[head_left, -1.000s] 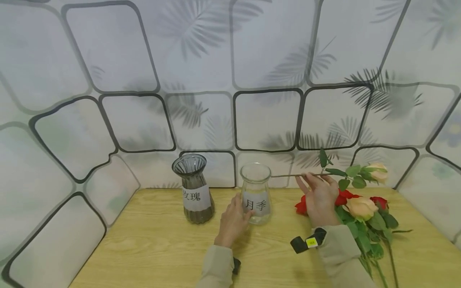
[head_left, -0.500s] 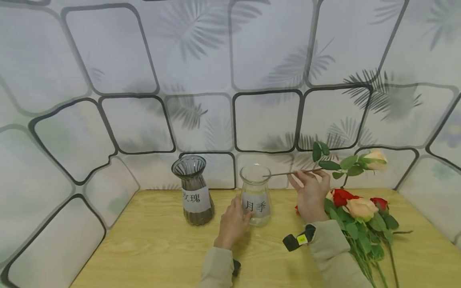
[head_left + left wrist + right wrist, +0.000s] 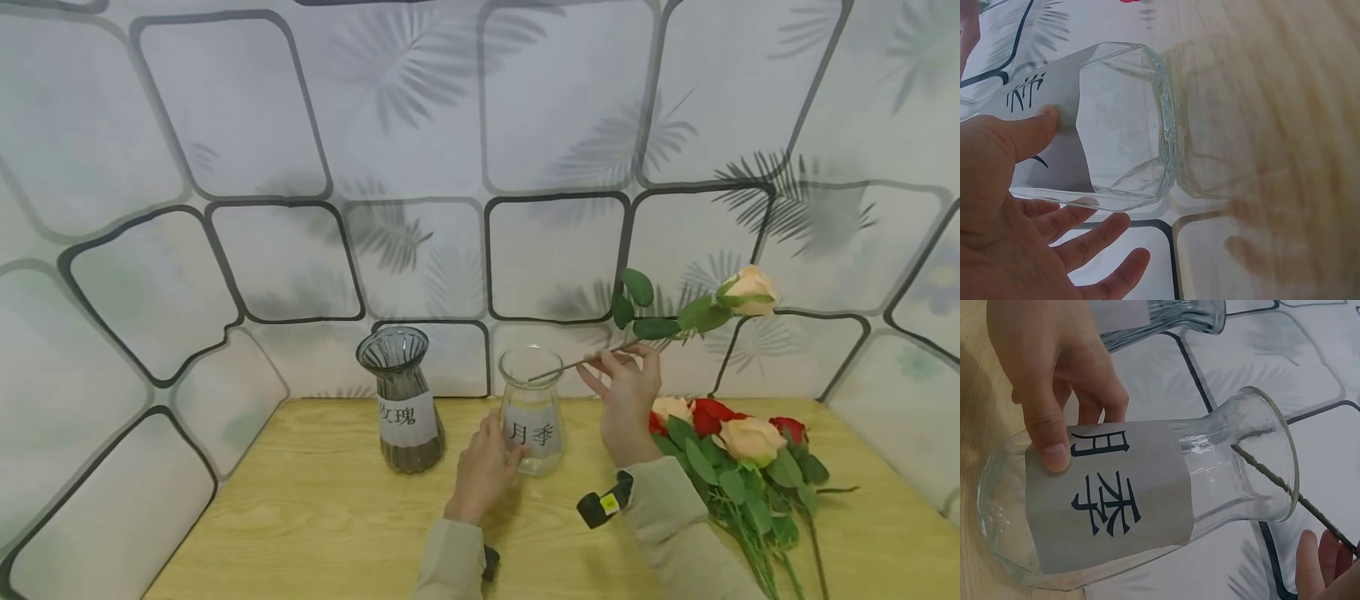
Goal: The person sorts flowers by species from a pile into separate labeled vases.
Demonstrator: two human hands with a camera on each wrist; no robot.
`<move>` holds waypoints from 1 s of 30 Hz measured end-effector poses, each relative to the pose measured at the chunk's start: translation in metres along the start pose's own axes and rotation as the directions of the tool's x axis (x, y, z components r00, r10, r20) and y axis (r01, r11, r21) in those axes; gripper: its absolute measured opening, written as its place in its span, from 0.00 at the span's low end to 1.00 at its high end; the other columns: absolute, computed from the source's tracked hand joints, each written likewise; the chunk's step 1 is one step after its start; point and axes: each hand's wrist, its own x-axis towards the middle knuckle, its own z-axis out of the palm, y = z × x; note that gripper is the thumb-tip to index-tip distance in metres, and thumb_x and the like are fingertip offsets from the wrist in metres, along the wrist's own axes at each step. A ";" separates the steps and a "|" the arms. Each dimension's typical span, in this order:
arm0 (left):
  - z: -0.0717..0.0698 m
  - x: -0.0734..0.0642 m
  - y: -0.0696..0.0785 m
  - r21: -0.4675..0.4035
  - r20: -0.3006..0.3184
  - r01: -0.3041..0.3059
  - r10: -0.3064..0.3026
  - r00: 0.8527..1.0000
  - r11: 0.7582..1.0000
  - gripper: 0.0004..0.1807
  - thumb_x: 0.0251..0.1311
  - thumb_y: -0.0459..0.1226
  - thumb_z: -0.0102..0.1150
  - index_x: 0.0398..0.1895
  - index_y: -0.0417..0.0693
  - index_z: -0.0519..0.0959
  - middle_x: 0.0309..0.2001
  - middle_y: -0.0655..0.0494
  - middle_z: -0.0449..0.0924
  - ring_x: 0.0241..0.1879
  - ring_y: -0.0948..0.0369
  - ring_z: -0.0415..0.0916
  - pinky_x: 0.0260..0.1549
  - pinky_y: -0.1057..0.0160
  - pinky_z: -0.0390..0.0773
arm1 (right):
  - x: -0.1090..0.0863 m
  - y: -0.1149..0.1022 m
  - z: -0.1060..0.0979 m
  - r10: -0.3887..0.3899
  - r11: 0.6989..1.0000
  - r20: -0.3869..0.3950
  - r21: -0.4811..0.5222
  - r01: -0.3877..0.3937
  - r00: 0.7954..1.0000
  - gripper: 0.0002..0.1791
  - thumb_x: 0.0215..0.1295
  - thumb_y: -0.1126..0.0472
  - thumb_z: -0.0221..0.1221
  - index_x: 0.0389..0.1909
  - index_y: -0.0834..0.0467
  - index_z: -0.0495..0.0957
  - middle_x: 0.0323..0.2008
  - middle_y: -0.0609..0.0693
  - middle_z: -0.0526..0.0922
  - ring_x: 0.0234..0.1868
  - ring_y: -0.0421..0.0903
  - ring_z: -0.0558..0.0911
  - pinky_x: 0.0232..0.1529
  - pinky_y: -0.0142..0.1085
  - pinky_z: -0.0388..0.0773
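Observation:
My left hand steadies a clear glass vase, thumb on its white label and fingers behind. The label bears large dark characters. In the left wrist view the thumb presses the paper and the other fingers lie along the glass. My right hand pinches the stem of a peach rose with green leaves. The rose slants, bloom up to the right. Its stem end is inside the vase's flared mouth, above the label.
A grey ribbed glass vase with a white label stands to the left. Several peach and red roses lie at the right on the wooden table. A patterned backdrop rises behind the table.
My right hand has moved left with the peach rose and its bloom has tilted up. The stem end has passed from beside the rim into the vase's mouth. My left hand stays put.

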 end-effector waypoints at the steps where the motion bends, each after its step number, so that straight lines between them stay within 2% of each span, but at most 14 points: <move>1: 0.000 0.000 0.000 0.000 -0.001 0.000 0.000 1.000 1.000 0.38 0.68 0.41 0.65 0.71 0.27 0.60 0.60 0.34 0.72 0.54 0.40 0.76 0.46 0.38 0.78 | 0.000 0.001 0.001 -0.014 0.999 0.012 -0.038 0.015 1.000 0.09 0.75 0.71 0.54 0.45 0.61 0.63 0.34 0.51 0.75 0.34 0.45 0.84 0.43 0.42 0.85; 4: 0.001 -0.001 -0.001 0.004 -0.004 0.005 -0.005 1.000 1.000 0.38 0.68 0.41 0.65 0.71 0.27 0.60 0.61 0.33 0.72 0.54 0.39 0.76 0.46 0.38 0.78 | 0.000 0.006 0.004 -0.058 0.988 0.045 -0.138 0.064 0.997 0.07 0.75 0.71 0.54 0.45 0.62 0.64 0.32 0.49 0.78 0.33 0.43 0.84 0.44 0.40 0.85; 8: 0.001 -0.003 -0.003 0.006 0.004 0.020 -0.020 1.000 1.000 0.38 0.68 0.42 0.65 0.70 0.29 0.60 0.60 0.35 0.72 0.54 0.39 0.76 0.47 0.38 0.78 | -0.002 0.012 0.007 -0.124 0.960 0.091 -0.243 0.143 0.988 0.07 0.73 0.74 0.54 0.41 0.63 0.66 0.30 0.49 0.78 0.33 0.40 0.83 0.43 0.34 0.83; 10: 0.001 -0.005 -0.003 0.000 0.009 0.029 -0.029 1.000 1.000 0.38 0.67 0.42 0.65 0.70 0.29 0.60 0.59 0.35 0.72 0.54 0.39 0.76 0.47 0.38 0.78 | -0.003 0.017 0.008 -0.154 0.934 0.110 -0.307 0.181 0.982 0.08 0.71 0.76 0.55 0.39 0.63 0.67 0.30 0.49 0.78 0.34 0.39 0.82 0.43 0.30 0.81; 13: 0.001 -0.008 -0.005 0.007 0.007 0.027 -0.027 1.000 1.000 0.37 0.67 0.41 0.66 0.69 0.29 0.61 0.58 0.36 0.73 0.54 0.40 0.76 0.46 0.38 0.78 | -0.006 0.022 0.009 -0.192 0.874 0.144 -0.426 0.236 0.971 0.07 0.69 0.76 0.58 0.38 0.65 0.70 0.30 0.48 0.77 0.36 0.39 0.81 0.44 0.27 0.78; 16: 0.002 -0.010 -0.006 0.019 -0.002 0.009 -0.009 1.000 1.000 0.37 0.66 0.41 0.66 0.69 0.29 0.61 0.58 0.36 0.73 0.52 0.40 0.77 0.44 0.39 0.79 | -0.008 0.027 0.009 -0.233 0.796 0.194 -0.524 0.302 0.953 0.05 0.68 0.75 0.59 0.40 0.67 0.73 0.31 0.50 0.78 0.38 0.42 0.80 0.42 0.28 0.74; 19: 0.002 -0.009 -0.006 0.019 -0.012 -0.013 0.013 1.000 1.000 0.37 0.67 0.41 0.66 0.69 0.28 0.61 0.58 0.35 0.73 0.52 0.40 0.77 0.43 0.39 0.79 | -0.008 0.029 0.009 -0.254 0.744 0.255 -0.564 0.357 0.933 0.05 0.67 0.76 0.59 0.41 0.69 0.74 0.33 0.55 0.80 0.39 0.48 0.80 0.42 0.30 0.74; 23: 0.002 -0.006 -0.005 0.014 -0.021 -0.024 0.024 1.000 1.000 0.37 0.67 0.41 0.66 0.69 0.28 0.61 0.58 0.36 0.74 0.52 0.40 0.77 0.42 0.39 0.79 | -0.006 0.029 0.009 -0.246 0.699 0.311 -0.600 0.390 0.918 0.05 0.64 0.76 0.61 0.39 0.69 0.75 0.33 0.61 0.82 0.40 0.55 0.80 0.44 0.38 0.76; 27: 0.001 -0.003 -0.002 0.017 -0.029 -0.025 0.026 0.999 1.000 0.36 0.66 0.41 0.66 0.68 0.29 0.62 0.57 0.36 0.74 0.50 0.41 0.78 0.40 0.40 0.80 | -0.007 0.024 0.010 -0.232 0.657 0.335 -0.638 0.402 0.913 0.03 0.63 0.73 0.63 0.37 0.70 0.80 0.35 0.62 0.82 0.41 0.59 0.80 0.45 0.48 0.78; 30: 0.001 -0.002 0.000 0.016 -0.029 -0.024 0.025 0.999 1.000 0.37 0.67 0.41 0.66 0.69 0.28 0.62 0.58 0.35 0.74 0.51 0.40 0.78 0.41 0.39 0.80 | -0.008 0.020 0.007 -0.217 0.639 0.326 -0.666 0.386 0.920 0.05 0.64 0.72 0.63 0.36 0.71 0.82 0.38 0.63 0.82 0.41 0.60 0.81 0.41 0.45 0.80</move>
